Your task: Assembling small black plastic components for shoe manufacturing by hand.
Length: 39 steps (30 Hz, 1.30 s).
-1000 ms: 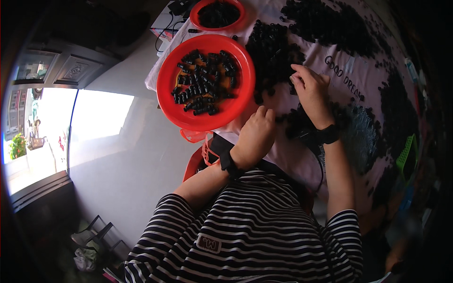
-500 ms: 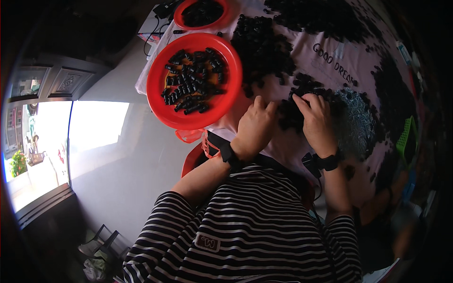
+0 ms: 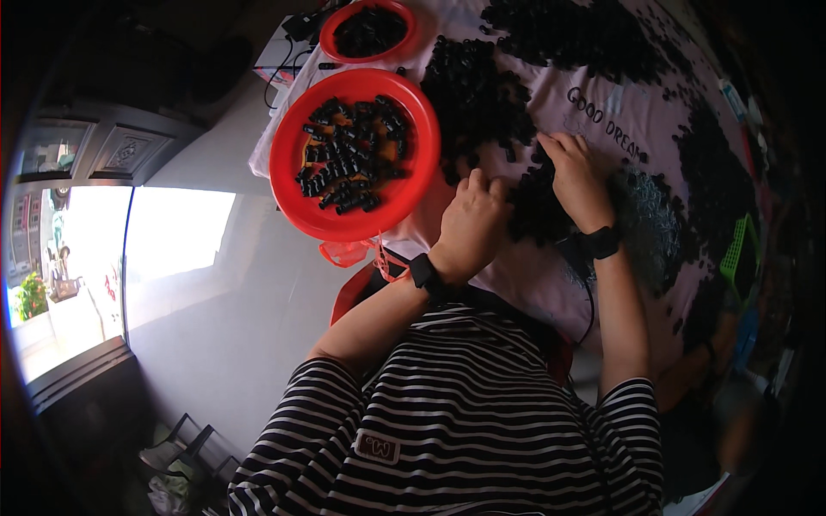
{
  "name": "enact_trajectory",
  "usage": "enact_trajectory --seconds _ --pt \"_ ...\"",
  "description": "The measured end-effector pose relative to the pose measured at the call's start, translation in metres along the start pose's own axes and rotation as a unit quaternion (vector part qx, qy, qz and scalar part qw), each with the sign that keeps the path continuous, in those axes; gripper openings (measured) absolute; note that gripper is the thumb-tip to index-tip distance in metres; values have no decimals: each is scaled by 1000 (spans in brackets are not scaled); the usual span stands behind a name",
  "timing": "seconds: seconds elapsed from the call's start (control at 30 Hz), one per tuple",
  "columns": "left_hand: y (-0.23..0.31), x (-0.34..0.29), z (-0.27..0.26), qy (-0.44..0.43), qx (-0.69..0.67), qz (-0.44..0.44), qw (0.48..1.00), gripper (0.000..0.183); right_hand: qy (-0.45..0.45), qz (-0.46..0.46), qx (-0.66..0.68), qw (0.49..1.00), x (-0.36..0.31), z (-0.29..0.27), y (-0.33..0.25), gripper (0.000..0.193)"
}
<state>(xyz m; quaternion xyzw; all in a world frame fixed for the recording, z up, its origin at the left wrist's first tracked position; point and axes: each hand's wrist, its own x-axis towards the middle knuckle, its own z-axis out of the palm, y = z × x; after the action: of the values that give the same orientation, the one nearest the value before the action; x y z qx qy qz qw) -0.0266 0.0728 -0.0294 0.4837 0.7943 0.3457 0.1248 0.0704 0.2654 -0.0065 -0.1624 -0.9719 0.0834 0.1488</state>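
Observation:
Small black cylindrical parts lie in heaps on a pale pink cloth (image 3: pixel 551 267). My left hand (image 3: pixel 473 219) is closed, its fingers curled down beside the small middle heap (image 3: pixel 538 202); whatever it holds is hidden beneath it. My right hand (image 3: pixel 581 185) reaches over the far side of that heap, thumb and fingertips a little apart, close to the larger heap (image 3: pixel 477 95). No part shows between its fingers. Left of my left hand, a big red plastic basin (image 3: pixel 288 189) holds several longer black pieces (image 3: pixel 344 159).
A smaller red basin (image 3: pixel 327 43) of black parts stands at the far left. Thin silvery pieces (image 3: pixel 650 224) are piled right of my right hand. More black parts (image 3: pixel 576 39) spread along the far side. A green plastic basket (image 3: pixel 738 254) sits at the right edge, near another person's arm (image 3: pixel 688 370).
My right hand has moved away from me, from the middle heap toward the larger far heap. My left hand has shifted slightly to the right and stays closed.

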Motion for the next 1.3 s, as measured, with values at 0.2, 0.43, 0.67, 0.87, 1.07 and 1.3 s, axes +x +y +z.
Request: enact_trajectory --seconds 0.2,0.43,0.67,0.87,1.07,1.3 --pt "-3 2 0 -11 -26 -18 999 43 -29 -50 24 998 -9 -1 -23 37" --pt "-3 -3 -4 -10 -23 -22 999 48 -55 -80 24 995 -19 -5 -56 34" --pt "-4 -16 -12 -39 -32 -21 998 49 -47 -89 73 992 -26 -6 -66 29" --pt "-2 -21 -12 -34 -33 -27 999 44 -4 -77 90 993 -5 12 -47 30" --pt "-9 -21 -13 -44 -17 -21 999 40 -10 -42 201 979 6 -2 -46 44" --pt "-7 -20 -9 -55 -7 -4 998 41 0 46 215 976 -52 -38 -39 36"
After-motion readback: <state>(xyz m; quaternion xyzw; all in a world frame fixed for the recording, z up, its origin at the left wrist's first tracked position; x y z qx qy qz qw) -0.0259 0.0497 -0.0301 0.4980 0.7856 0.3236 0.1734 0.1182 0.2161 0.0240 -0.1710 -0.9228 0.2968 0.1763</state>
